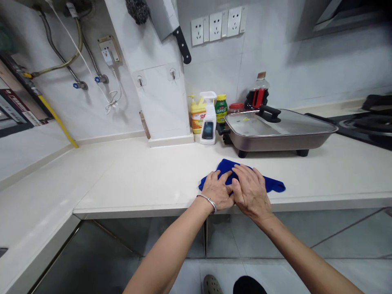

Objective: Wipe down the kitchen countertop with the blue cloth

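A dark blue cloth (273, 184) lies rumpled on the white countertop (128, 175), near its front edge. My left hand (218, 190), with a silver bracelet at the wrist, presses on the cloth's left part, its fingers spread. Beside it, my right hand (250, 190) rests flat on the middle of the cloth, fingers stretched forward. The hands touch or nearly touch at the thumbs. Part of the cloth is hidden beneath both palms.
Behind the hands stands an electric pan (278, 141) with a glass lid (294, 120). Left of it are a white spray bottle (208, 118), a yellow pump bottle (196, 116) and a green bottle (221, 108). A cleaver (182, 45) hangs above; a gas stove (367, 124) sits at right.
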A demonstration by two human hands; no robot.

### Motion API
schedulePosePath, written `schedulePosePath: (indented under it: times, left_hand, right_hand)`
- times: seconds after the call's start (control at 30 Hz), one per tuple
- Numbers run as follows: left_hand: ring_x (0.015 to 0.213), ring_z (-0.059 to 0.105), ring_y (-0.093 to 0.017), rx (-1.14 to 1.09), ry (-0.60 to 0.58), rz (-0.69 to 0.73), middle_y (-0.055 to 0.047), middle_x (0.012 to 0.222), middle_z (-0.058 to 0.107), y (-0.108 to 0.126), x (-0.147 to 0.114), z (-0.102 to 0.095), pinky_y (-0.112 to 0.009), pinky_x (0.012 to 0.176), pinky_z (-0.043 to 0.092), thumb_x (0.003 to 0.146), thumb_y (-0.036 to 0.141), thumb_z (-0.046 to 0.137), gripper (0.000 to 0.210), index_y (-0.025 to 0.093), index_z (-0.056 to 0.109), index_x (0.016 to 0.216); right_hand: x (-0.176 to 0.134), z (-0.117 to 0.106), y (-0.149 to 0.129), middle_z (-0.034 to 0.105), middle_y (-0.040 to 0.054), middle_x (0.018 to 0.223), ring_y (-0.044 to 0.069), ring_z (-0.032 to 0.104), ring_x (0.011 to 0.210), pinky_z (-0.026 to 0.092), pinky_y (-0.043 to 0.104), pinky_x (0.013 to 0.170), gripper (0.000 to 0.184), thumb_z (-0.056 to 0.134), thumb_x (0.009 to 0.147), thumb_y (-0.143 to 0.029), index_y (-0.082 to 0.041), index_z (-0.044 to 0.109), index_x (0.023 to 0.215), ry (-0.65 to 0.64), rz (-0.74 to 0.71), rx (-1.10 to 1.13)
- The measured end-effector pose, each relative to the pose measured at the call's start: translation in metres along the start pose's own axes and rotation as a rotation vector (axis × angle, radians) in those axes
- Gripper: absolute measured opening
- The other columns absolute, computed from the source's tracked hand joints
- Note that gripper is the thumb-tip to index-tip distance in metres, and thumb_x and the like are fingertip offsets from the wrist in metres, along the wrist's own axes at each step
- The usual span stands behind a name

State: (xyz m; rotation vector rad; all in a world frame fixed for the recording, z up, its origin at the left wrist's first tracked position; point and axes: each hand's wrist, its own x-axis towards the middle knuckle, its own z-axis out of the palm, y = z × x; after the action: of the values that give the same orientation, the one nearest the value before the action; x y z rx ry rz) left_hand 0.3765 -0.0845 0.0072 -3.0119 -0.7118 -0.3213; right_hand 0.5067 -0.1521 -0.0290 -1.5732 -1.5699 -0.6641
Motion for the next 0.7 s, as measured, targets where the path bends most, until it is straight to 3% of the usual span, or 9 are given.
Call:
schedulePosePath:
  times: [0.13, 0.27, 0.4, 0.7]
  left_hand:
    - [0.137, 0.037, -0.037, -0.010, 0.046, 0.019, -0.006, 0.151, 0.041, -0.003, -0.001, 0.002, -0.059, 0.114, 0.033, 0.095, 0.048, 0.051, 0.040, 0.035, 0.060, 0.131]
    - [0.138, 0.037, -0.035, -0.048, 0.053, 0.028, -0.004, 0.152, 0.040, -0.022, -0.022, -0.005, -0.058, 0.114, 0.032, 0.095, 0.051, 0.051, 0.039, 0.043, 0.055, 0.134]
    - [0.139, 0.037, -0.032, -0.056, 0.039, -0.012, -0.002, 0.152, 0.040, -0.062, -0.060, -0.019, -0.056, 0.114, 0.032, 0.097, 0.049, 0.048, 0.042, 0.047, 0.049, 0.138]
    - [0.142, 0.032, -0.028, 0.041, -0.040, -0.334, 0.002, 0.156, 0.035, -0.161, -0.168, -0.055, -0.048, 0.118, 0.027, 0.099, 0.049, 0.042, 0.044, 0.046, 0.045, 0.142]
  right_hand:
    - [-0.001, 0.004, 0.005, 0.058, 0.0173, 0.131, 0.030, 0.047, 0.130, 0.032, 0.054, 0.111, 0.042, 0.035, 0.099, -0.033, -0.013, 0.054, 0.131, 0.005, 0.076, -0.022]
    - [-0.001, 0.004, 0.006, 0.058, 0.0173, 0.131, 0.029, 0.047, 0.130, 0.032, 0.054, 0.112, 0.042, 0.033, 0.101, -0.034, -0.012, 0.055, 0.129, 0.013, 0.103, -0.041]
    - [-0.002, 0.002, 0.006, 0.058, 0.0167, 0.131, 0.030, 0.049, 0.129, 0.032, 0.055, 0.111, 0.042, 0.034, 0.100, -0.033, -0.014, 0.055, 0.131, 0.019, 0.104, -0.030]
    - [-0.004, 0.001, 0.009, 0.061, 0.0177, 0.124, 0.030, 0.055, 0.121, 0.044, 0.050, 0.105, 0.049, 0.028, 0.100, -0.040, -0.012, 0.060, 0.123, -0.038, 0.116, 0.021]
